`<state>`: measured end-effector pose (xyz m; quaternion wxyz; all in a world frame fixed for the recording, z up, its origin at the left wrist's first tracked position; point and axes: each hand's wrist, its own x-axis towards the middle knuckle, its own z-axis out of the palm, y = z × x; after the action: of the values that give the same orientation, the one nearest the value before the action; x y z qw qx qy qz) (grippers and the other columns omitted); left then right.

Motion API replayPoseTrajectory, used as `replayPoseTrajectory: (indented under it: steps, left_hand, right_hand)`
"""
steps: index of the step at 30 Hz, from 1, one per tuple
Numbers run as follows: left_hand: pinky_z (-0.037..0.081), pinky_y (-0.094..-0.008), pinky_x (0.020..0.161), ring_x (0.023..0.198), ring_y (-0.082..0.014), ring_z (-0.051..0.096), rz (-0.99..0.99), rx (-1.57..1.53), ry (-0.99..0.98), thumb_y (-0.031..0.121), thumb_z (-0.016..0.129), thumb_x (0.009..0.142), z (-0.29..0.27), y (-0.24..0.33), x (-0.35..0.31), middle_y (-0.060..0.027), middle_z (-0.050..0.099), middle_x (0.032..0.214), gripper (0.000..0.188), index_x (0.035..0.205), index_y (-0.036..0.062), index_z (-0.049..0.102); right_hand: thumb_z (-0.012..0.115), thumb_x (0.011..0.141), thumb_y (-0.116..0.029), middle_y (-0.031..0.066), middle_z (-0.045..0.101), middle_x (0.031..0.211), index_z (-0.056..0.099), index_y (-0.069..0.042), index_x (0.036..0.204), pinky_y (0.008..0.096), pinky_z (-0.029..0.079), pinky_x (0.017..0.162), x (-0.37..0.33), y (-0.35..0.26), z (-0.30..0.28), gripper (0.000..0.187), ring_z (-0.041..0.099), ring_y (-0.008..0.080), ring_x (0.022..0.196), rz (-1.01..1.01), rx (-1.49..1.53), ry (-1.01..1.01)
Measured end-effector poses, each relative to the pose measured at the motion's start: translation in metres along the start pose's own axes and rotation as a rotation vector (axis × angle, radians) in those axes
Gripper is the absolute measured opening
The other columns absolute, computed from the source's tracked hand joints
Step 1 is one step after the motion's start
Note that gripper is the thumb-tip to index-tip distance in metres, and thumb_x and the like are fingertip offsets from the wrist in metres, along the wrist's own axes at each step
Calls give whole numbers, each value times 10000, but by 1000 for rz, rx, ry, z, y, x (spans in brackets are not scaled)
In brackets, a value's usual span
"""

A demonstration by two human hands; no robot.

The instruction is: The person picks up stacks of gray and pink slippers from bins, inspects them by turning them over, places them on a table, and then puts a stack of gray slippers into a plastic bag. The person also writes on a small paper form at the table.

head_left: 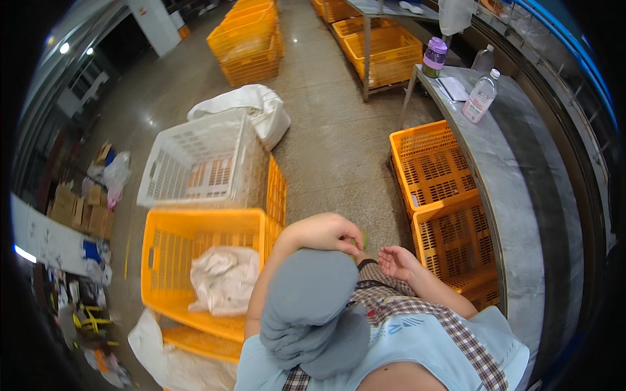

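My left hand reaches across in front of my chest, its fingers curled down. Whatever is between these fingertips, if anything, is hidden. To its right my right hand is raised with the palm partly turned up and the fingers loosely bent; nothing shows in it. A bunched grey-blue cloth item lies against my chest, covering part of my left forearm. I wear a light blue top and a brown checked apron. A small green patch shows just beyond my left fingertips; I cannot make out what it is.
At left, an orange crate holds a pale crumpled sack; a white crate and white sack are beyond. At right, a metal table carries bottles and a purple cup, above orange crates.
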<state>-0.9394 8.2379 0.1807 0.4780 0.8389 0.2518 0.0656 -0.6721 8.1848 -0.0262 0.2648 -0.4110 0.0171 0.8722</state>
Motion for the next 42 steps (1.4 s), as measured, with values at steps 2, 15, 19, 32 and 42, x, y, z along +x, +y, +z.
replayPoseTrajectory:
  steps: [2,15,19,32,42]
  left_hand:
    - [453,-292,562,606,-165,593,-53,-58,4,199,676,811,-47,-37,19,-60,642,689,210,977,70,666]
    - [456,-281,563,598,-143,596,-152,-9,15,197,689,802,-400,-226,131,-56,648,683,233,991,62,672]
    - [460,-275,565,608,-137,609,-97,20,-22,193,693,799,-501,-307,167,-54,656,693,228,989,67,673]
    - [437,-301,564,594,-167,567,-17,-58,-212,220,684,792,-852,-507,305,-51,609,646,204,961,107,670]
    - [480,-296,636,680,-180,621,-156,-176,-264,231,682,799,-1069,-683,450,-73,660,761,248,1004,92,668]
  right_hand:
    - [517,890,-175,35,652,758,598,-73,844,315,500,623,46,-46,4,138,621,169,694,21,44,37]
    - [560,868,-207,5,637,795,613,-101,839,281,466,620,292,-369,223,122,581,130,685,-7,-183,-29]
    - [554,871,-199,6,631,750,609,-89,825,261,464,606,380,-451,270,131,585,131,658,2,-91,-36]
    - [510,897,-205,26,630,699,606,-69,795,285,472,594,553,-735,393,195,588,143,627,-244,241,58]
    - [504,914,-280,7,613,702,568,-112,791,280,453,577,753,-1047,432,218,571,139,616,-407,308,264]
